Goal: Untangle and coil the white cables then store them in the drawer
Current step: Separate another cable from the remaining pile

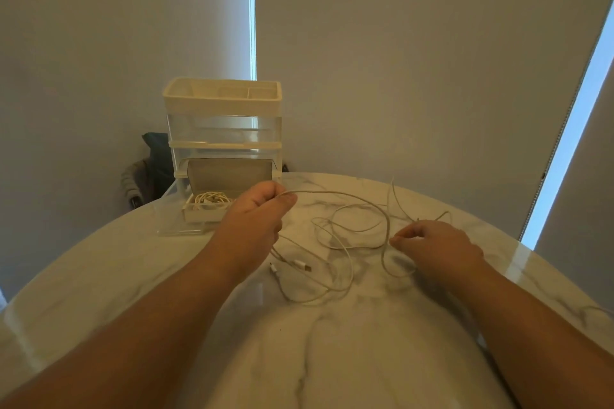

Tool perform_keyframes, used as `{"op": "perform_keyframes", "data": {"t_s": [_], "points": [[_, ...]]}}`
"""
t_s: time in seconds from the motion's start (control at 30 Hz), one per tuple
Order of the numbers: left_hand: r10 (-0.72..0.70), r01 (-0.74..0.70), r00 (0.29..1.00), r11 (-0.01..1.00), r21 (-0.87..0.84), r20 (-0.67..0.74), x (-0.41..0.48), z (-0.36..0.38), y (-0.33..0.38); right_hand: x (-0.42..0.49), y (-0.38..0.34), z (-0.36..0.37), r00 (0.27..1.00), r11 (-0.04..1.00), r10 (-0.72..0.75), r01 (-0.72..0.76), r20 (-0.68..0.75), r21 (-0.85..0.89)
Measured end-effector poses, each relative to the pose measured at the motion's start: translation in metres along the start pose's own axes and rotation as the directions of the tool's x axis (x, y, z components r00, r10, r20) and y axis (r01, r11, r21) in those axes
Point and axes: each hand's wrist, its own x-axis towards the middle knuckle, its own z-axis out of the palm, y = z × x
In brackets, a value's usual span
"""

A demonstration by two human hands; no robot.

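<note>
A tangle of white cables [349,229] lies in loose loops on the marble table [332,342], with two plug ends [299,266] near its front. My left hand [259,209] is raised and grips one strand in a fist, just in front of the open drawer. My right hand [435,246] pinches another strand at the right side of the tangle. The bottom drawer [202,214] of a clear organiser [224,129] stands pulled out, and a coiled white cable [211,199] lies inside it.
The organiser stands at the table's far left edge with a white compartment tray [222,93] on top. A chair with dark clothing [149,169] sits behind the table. Window blinds close off the background. The table's round edge curves away on both sides.
</note>
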Motion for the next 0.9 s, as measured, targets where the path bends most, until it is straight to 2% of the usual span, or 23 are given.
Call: {"op": "perform_keyframes", "data": {"t_s": [0.1, 0.17, 0.2, 0.23, 0.27, 0.3, 0.33, 0.37, 0.4, 0.47, 0.53, 0.57, 0.6, 0.63, 0.73, 0.83, 0.9], "points": [[-0.048, 0.050, 0.999, 0.993, -0.103, 0.016, -0.004, 0.008, 0.004, -0.015, -0.018, -0.007, 1.000, 0.987, -0.014, 0.012, -0.010, -0.158], [-0.102, 0.108, 0.994, 0.972, -0.210, 0.041, -0.006, 0.012, 0.009, -0.026, -0.025, -0.012, 0.990, 0.979, -0.111, 0.094, -0.083, -0.178], [-0.125, 0.137, 0.990, 0.952, -0.274, 0.059, -0.007, 0.014, 0.010, -0.030, -0.027, -0.015, 0.973, 0.981, -0.185, 0.176, -0.140, -0.077], [-0.144, 0.162, 0.986, 0.928, -0.336, 0.078, -0.008, 0.016, 0.012, -0.035, -0.027, -0.017, 0.953, 0.956, -0.249, 0.271, -0.174, 0.116], [-0.156, 0.181, 0.983, 0.906, -0.383, 0.095, -0.008, 0.017, 0.013, -0.042, -0.029, -0.018, 0.940, 0.866, -0.302, 0.340, -0.158, 0.367], [-0.162, 0.191, 0.981, 0.893, -0.409, 0.105, -0.008, 0.019, 0.014, -0.048, -0.031, -0.018, 0.924, 0.730, -0.369, 0.355, -0.100, 0.585], [-0.163, 0.190, 0.981, 0.894, -0.406, 0.101, -0.008, 0.020, 0.014, -0.051, -0.031, -0.017, 0.893, 0.613, -0.448, 0.334, -0.033, 0.716], [-0.160, 0.181, 0.983, 0.906, -0.382, 0.087, -0.008, 0.021, 0.013, -0.053, -0.031, -0.015, 0.854, 0.555, -0.520, 0.317, 0.023, 0.769], [-0.151, 0.165, 0.986, 0.922, -0.350, 0.067, -0.008, 0.021, 0.012, -0.055, -0.032, -0.014, 0.806, 0.551, -0.586, 0.322, 0.082, 0.770], [-0.132, 0.137, 0.991, 0.942, -0.307, 0.039, -0.007, 0.022, 0.011, -0.058, -0.034, -0.014, 0.711, 0.621, -0.649, 0.291, 0.270, 0.728], [-0.130, 0.132, 0.991, 0.944, -0.303, 0.025, -0.005, 0.022, 0.009, -0.062, -0.035, -0.010, 0.586, 0.716, -0.630, 0.185, 0.509, 0.673], [-0.130, 0.130, 0.991, 0.944, -0.303, 0.020, -0.005, 0.022, 0.009, -0.065, -0.035, -0.007, 0.527, 0.745, -0.612, 0.136, 0.589, 0.653], [-0.127, 0.127, 0.992, 0.947, -0.296, 0.018, -0.004, 0.022, 0.009, -0.067, -0.036, -0.001, 0.508, 0.758, -0.595, 0.097, 0.623, 0.645], [-0.122, 0.122, 0.992, 0.951, -0.284, 0.018, -0.004, 0.022, 0.009, -0.067, -0.036, 0.006, 0.537, 0.762, -0.573, 0.072, 0.619, 0.643], [-0.092, 0.095, 0.996, 0.973, -0.212, 0.022, -0.004, 0.018, 0.010, -0.065, -0.037, 0.021, 0.686, 0.765, -0.483, 0.028, 0.544, 0.644], [-0.083, 0.084, 0.996, 0.994, -0.072, 0.021, -0.003, 0.012, 0.010, -0.056, -0.034, 0.025, 0.749, 0.711, -0.425, -0.072, 0.508, 0.700], [-0.094, 0.095, 0.995, 0.995, -0.029, 0.028, -0.002, 0.008, 0.008, -0.052, -0.032, 0.025, 0.782, 0.693, -0.402, -0.080, 0.476, 0.716]]}}
